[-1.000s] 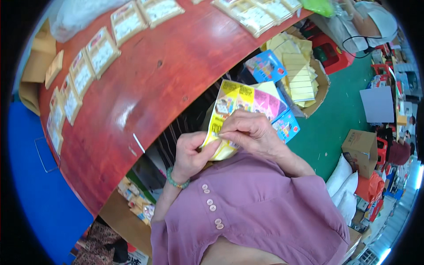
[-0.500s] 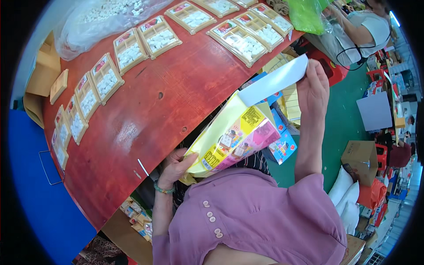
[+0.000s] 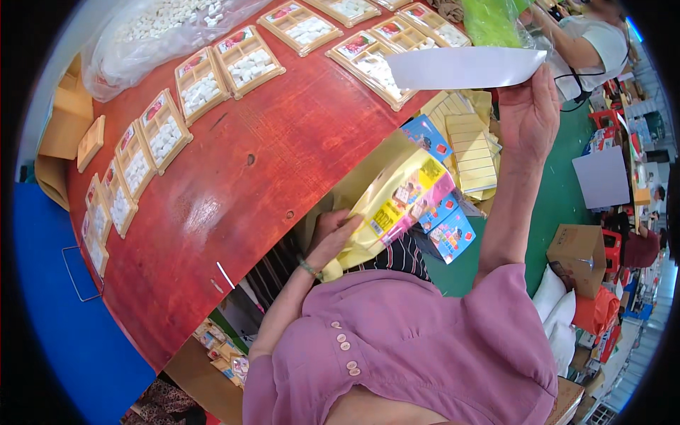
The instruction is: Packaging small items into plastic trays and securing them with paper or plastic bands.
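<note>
— Holding what, exactly, in the left hand?

— A glossy yellow bag, flat and printed in yellow and pink, with a shiny plastic look. The fingers are wrapped round its lower edge, just off the near edge of the bench, above the lap.

— And the right hand?

— Raised high, arm nearly straight, pinching one end of a long white strip. The strip looks like thin smooth paper, blunt at one end and tapering at the other, and it lies level above the bench's far corner, well apart from the bag.

— What is the bench like?

— Red-brown wood, polished enough to throw a sheen, with a curved edge and a few small dark knots. Shallow tan trays, rectangular and split into compartments, sit in rows along its far and left sides, each filled with small white blocks. A clear crinkled plastic sack of the same white pieces lies at the far left corner.

— Anything under the bag?

— A stack of flat pale-yellow cards in a box below the bench edge, and a couple of small blue packets beside it. The floor is green. The person wears a mauve buttoned blouse of soft cloth.
</note>
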{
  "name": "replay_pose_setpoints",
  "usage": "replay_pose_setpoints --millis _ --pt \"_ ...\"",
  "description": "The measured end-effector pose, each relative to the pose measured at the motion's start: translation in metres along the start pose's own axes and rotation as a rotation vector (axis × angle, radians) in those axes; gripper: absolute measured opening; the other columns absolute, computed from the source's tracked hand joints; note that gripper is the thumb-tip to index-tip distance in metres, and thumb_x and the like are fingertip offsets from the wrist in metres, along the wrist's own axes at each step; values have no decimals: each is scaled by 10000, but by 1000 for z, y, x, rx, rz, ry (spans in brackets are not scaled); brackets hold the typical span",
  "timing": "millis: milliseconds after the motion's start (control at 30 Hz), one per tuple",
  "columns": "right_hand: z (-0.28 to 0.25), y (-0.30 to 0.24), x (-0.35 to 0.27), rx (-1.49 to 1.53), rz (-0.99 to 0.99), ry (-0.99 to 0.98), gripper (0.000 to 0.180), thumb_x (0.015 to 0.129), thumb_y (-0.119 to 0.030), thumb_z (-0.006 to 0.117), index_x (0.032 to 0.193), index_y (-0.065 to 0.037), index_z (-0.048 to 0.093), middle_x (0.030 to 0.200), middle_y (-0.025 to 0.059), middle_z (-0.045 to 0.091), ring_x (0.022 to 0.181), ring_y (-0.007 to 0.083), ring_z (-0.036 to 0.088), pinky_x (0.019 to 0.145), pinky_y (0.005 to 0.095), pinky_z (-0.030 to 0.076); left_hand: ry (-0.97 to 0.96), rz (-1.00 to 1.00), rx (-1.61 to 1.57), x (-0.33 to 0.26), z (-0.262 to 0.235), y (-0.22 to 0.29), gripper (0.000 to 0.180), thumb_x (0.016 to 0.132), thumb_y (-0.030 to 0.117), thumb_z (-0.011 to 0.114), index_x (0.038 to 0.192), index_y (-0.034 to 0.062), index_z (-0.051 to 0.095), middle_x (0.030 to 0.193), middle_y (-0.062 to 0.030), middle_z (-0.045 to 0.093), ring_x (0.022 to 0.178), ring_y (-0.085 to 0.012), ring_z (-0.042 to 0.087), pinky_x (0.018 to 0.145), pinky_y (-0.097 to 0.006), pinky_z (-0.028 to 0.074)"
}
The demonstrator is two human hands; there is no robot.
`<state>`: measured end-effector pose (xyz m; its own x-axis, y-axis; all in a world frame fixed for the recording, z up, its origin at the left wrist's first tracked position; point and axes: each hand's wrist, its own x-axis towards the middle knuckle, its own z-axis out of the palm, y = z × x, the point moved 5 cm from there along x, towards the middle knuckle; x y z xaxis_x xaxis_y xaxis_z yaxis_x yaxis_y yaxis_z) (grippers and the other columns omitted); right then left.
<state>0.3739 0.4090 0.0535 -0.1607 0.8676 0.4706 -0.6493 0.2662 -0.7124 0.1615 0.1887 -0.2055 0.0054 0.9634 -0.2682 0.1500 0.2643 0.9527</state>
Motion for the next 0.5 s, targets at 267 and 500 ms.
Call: replay_pose_setpoints --millis 267,500 --pt "6 28 -23 65 85 28 275 979 -154 407 1159 27 512 1169 124 584 1099 219 561 969 388 427 145 165 137 32 -6 -3 221 865 216 626 825 5 576 601 -65 496 537 -137 459 521 -309 401" --pt "10 0 -18 98 -3 24 325 976 -203 405 1199 11 508 1229 132 555 1160 254 515 1001 435 377 186 -11 54 23 -2 -41 172 889 194 570 944 31 559 712 -161 581 649 -267 601 582 -372 452"
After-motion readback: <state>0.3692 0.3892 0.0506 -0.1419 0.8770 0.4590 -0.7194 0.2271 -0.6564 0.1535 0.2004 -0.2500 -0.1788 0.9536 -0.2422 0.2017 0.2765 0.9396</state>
